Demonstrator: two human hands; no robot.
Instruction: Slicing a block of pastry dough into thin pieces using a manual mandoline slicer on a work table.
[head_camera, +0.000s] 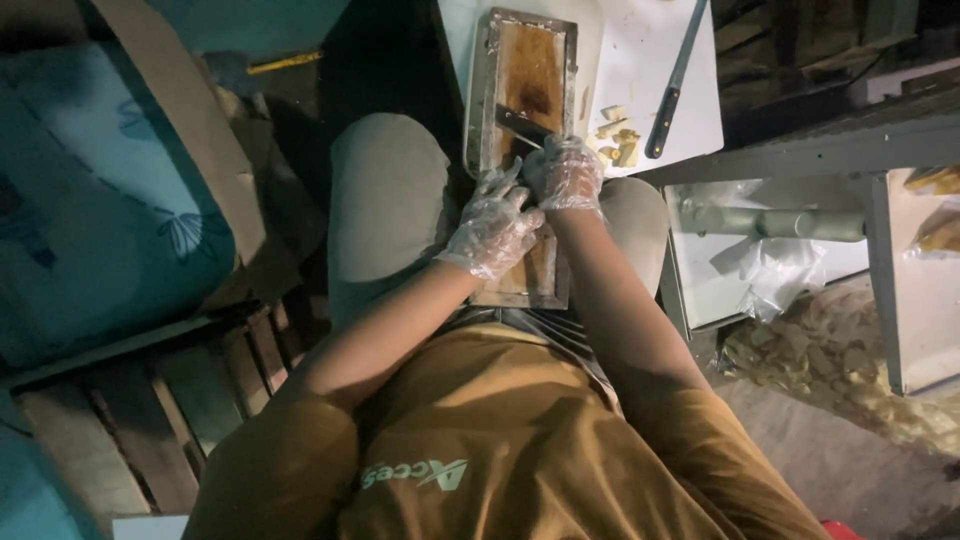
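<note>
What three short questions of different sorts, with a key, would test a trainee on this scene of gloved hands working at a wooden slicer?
1. True or false: both hands wear clear gloves.
2. Where does the knife lie: A on the white board, B on the floor, C in the left hand?
3. What lies beside the knife on the board?

Key
1. True: left hand, right hand, both on the slicer.
2. A: the knife lies on the white board.
3. Pale cut pieces.
</note>
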